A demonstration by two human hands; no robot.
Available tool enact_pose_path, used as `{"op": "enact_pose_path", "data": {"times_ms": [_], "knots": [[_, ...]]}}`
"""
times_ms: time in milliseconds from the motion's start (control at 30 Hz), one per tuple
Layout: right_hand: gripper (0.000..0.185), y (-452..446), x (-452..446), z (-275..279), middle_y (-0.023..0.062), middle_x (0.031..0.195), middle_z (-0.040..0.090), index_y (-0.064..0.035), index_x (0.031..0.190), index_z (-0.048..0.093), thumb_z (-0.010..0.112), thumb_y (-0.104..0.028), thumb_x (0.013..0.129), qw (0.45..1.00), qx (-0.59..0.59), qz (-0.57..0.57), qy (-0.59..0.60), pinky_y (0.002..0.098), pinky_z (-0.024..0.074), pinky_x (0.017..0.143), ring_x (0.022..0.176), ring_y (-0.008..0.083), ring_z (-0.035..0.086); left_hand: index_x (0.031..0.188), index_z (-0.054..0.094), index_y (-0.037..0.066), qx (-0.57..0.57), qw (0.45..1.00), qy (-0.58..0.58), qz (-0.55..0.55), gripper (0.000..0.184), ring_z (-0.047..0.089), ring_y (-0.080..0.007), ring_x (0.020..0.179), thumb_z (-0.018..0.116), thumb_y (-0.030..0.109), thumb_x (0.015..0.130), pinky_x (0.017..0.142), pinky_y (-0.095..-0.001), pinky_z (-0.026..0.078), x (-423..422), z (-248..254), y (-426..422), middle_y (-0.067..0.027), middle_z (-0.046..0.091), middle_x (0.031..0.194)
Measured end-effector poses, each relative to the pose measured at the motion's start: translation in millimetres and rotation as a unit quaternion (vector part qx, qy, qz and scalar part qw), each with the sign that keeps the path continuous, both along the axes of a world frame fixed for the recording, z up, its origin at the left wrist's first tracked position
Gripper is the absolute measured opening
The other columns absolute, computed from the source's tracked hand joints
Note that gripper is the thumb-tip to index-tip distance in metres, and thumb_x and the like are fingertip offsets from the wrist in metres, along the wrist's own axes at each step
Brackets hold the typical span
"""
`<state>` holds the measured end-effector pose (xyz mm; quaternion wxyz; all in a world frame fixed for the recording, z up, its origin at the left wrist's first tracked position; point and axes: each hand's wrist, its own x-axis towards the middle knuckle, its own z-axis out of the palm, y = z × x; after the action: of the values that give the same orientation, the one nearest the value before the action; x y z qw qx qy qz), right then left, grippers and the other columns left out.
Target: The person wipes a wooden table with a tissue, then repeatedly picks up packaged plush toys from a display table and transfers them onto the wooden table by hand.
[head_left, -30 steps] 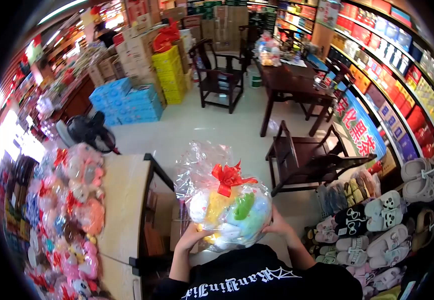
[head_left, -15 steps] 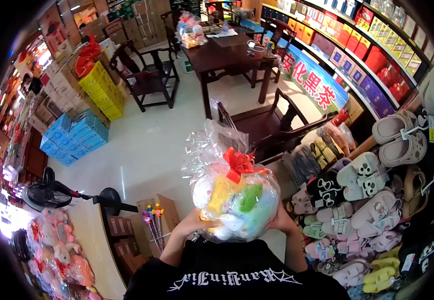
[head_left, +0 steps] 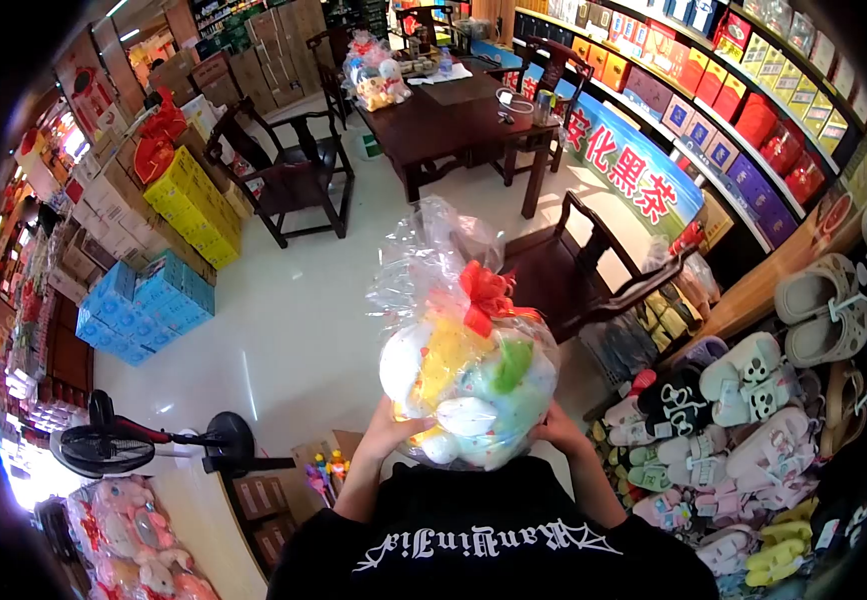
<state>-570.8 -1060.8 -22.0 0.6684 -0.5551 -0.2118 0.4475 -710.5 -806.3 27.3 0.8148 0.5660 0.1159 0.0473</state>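
A plush toy (head_left: 469, 395) wrapped in clear cellophane is held in front of my chest. White, yellow, green and pale blue parts show through the wrap. A red ribbon bow (head_left: 488, 298) ties the gathered top, and the loose cellophane flares upward. My left hand (head_left: 394, 430) grips its left side low down, and my right hand (head_left: 556, 428) clasps the opposite side. Both sets of fingers are partly hidden behind the bundle. Another wrapped plush bundle (head_left: 377, 75) sits on the far left end of the dark wooden table (head_left: 429, 125).
A dark wooden chair (head_left: 594, 265) stands just ahead on the right. Racks of slippers (head_left: 754, 440) line my right side. On the left are blue cartons (head_left: 149, 305), yellow cartons (head_left: 194, 205) and a black fan (head_left: 109, 448). Wrapped pink plush toys (head_left: 139, 540) lie at lower left.
The view has shifted forward, and the slippers have slid right and down in it. Both hands keep hold of the wrapped plush toy, which sits slightly higher in view.
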Motion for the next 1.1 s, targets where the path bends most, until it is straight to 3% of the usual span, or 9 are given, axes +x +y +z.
{"op": "enact_pose_path", "data": {"times_ms": [100,167,333,500,633,700,1033,1100], "knots": [[0.106,60,22,28,0.0086,0.131,0.032,-0.0066,0.136,0.012,0.078,-0.017,0.054,0.999,0.041,-0.016,0.011,0.0341,0.03,0.099,0.121,0.019,0.031,0.126,0.032,-0.003,0.024,0.998,-0.027,0.048,0.072,0.049,-0.0187,0.104,0.068,0.003,0.063,0.09,-0.0321,0.039,10,12,42,-0.0105,0.05,0.116],[0.106,96,38,29,0.0083,0.13,0.032,-0.0067,0.136,0.012,0.078,-0.015,0.054,0.997,0.062,-0.003,-0.051,0.0335,0.0295,0.099,0.121,0.0186,0.031,0.126,0.032,-0.003,0.043,0.996,-0.024,0.072,0.073,0.049,-0.0191,0.105,0.068,0.004,0.064,0.09,-0.0321,0.039,10,16,67,-0.0106,0.049,0.116],[0.108,181,62,48,0.0084,0.129,0.033,-0.0052,0.136,0.013,0.081,-0.018,0.052,0.995,0.073,0.014,-0.072,0.0329,0.028,0.099,0.121,0.0187,0.032,0.12,0.041,-0.003,0.033,0.987,-0.008,0.154,0.06,0.05,-0.0175,0.105,0.066,-0.002,0.066,0.092,-0.0315,0.038,11,6,125,-0.0089,0.053,0.114],[0.109,226,76,42,0.0113,0.13,0.033,-0.0019,0.134,0.018,0.083,-0.022,0.05,0.989,0.037,0.018,-0.14,0.0336,0.0251,0.101,0.121,0.02,0.031,0.119,0.044,-0.001,0.044,0.987,0.029,0.155,0.057,0.05,-0.0172,0.104,0.065,-0.004,0.066,0.091,-0.0317,0.038,14,-11,170,-0.0086,0.054,0.113],[0.11,256,101,26,0.0129,0.132,0.031,-0.0023,0.135,0.017,0.083,-0.024,0.049,0.993,0.054,0.039,-0.096,0.0342,0.0245,0.101,0.123,0.0214,0.03,0.119,0.043,-0.001,0.04,0.98,0.042,0.191,0.057,0.051,-0.0183,0.104,0.065,-0.004,0.067,0.091,-0.0329,0.039,29,-27,190,-0.0088,0.053,0.114],[0.111,274,122,23,0.0136,0.132,0.031,-0.0024,0.135,0.017,0.084,-0.023,0.049,0.985,0.025,0.058,-0.159,0.0346,0.0237,0.102,0.124,0.0226,0.029,0.12,0.043,-0.001,0.034,0.976,0.033,0.212,0.057,0.051,-0.0186,0.104,0.066,-0.003,0.068,0.091,-0.0334,0.039,46,-32,204,-0.0089,0.053,0.114],[0.109,381,267,67,0.0124,0.132,0.032,-0.0028,0.135,0.016,0.083,-0.017,0.051,0.985,0.09,0.095,-0.109,0.0348,0.0246,0.102,0.124,0.0218,0.029,0.122,0.04,-0.001,0.093,0.969,-0.005,0.229,0.06,0.051,-0.02,0.105,0.068,0.0,0.069,0.09,-0.034,0.041,185,-6,299,-0.0104,0.052,0.116],[0.108,400,302,64,0.0119,0.132,0.032,-0.0026,0.135,0.017,0.083,-0.015,0.051,0.976,0.116,0.103,-0.153,0.0346,0.0252,0.102,0.123,0.021,0.03,0.121,0.041,-0.001,0.108,0.964,-0.024,0.242,0.059,0.051,-0.0198,0.105,0.068,0.0,0.069,0.089,-0.0339,0.041,217,-2,317,-0.0103,0.052,0.115]]}}
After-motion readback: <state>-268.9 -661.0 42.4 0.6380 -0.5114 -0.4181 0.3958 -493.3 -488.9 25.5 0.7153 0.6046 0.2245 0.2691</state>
